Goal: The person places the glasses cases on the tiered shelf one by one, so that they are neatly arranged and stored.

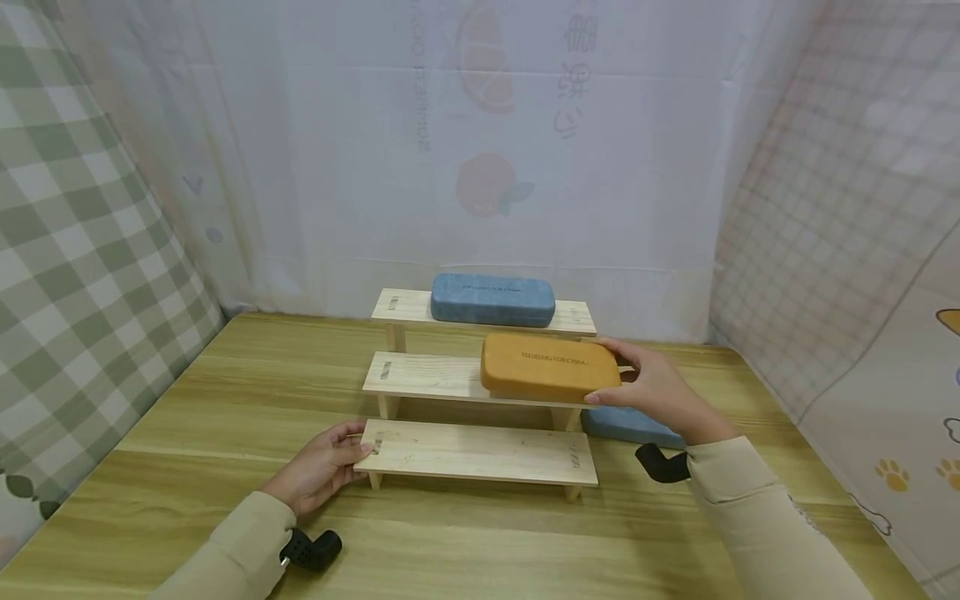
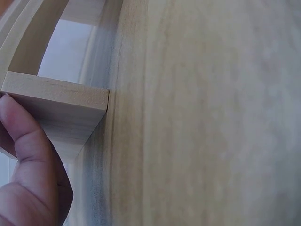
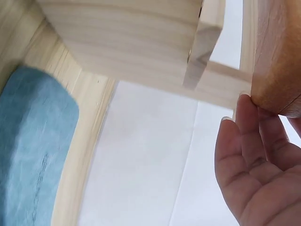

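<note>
A mustard-orange glasses case [image 1: 551,368] lies over the right part of the middle shelf of a three-step wooden rack [image 1: 480,450]. My right hand [image 1: 654,390] holds its right end, thumb at the front corner and fingers behind. In the right wrist view, fingertips [image 3: 244,101] meet the case's underside edge. My left hand [image 1: 324,467] grips the left end of the lowest shelf, with the thumb on the board. From the left wrist, that hand [image 2: 33,174] shows beside the rack's leg [image 2: 56,92]. A blue glasses case [image 1: 492,302] lies on the top shelf.
Another blue glasses case [image 1: 636,427] lies on the wood-grain table [image 1: 450,550], right of the rack and partly behind my right hand. A pale printed curtain [image 1: 337,183] hangs behind the table. Checked cloth [image 1: 82,183] hangs at the left, patterned cloth [image 1: 847,250] at the right.
</note>
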`<state>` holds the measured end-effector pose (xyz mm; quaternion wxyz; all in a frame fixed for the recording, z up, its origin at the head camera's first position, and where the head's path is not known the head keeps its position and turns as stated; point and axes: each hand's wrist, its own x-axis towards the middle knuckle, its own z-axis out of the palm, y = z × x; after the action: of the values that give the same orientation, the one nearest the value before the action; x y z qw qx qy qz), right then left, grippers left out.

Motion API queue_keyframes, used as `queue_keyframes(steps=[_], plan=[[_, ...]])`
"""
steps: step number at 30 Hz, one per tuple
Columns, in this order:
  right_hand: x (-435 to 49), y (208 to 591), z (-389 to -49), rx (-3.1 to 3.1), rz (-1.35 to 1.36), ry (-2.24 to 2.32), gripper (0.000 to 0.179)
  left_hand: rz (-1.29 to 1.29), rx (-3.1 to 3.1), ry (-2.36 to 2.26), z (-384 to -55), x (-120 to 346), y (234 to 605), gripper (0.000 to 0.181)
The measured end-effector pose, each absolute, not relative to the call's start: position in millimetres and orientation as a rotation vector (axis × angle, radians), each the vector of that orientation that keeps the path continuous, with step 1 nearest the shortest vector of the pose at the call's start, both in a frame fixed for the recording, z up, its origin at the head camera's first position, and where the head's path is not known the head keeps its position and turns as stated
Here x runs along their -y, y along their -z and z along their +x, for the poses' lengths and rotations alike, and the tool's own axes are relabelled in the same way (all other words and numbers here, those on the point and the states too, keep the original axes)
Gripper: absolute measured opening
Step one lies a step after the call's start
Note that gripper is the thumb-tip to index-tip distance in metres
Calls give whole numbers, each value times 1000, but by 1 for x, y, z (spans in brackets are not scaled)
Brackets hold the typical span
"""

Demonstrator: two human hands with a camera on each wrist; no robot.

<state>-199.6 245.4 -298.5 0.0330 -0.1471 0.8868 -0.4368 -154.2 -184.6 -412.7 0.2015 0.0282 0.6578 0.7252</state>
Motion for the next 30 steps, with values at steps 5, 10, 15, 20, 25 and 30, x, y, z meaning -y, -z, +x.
queue_keyframes(steps=[5,10,15,20,25,30], plan=[[-230,304,-210,-2655,-448,1389,83,72,-1832,-2029,-154,185,414,63],[-218,306,-214,-2640,-445,1386,85,80,-1828,-2030,-154,185,414,64],[-210,306,-215,-2638,-463,1377,86,90,-1820,-2031,-155,185,414,64],[-202,308,-216,-2641,-475,1357,85,99,-1815,-2036,-155,185,414,64],[-194,309,-217,-2666,-459,1324,87,105,-1808,-2046,-155,185,414,63],[-187,308,-218,-2673,-447,1293,89,85,-1815,-2047,-155,184,415,63]])
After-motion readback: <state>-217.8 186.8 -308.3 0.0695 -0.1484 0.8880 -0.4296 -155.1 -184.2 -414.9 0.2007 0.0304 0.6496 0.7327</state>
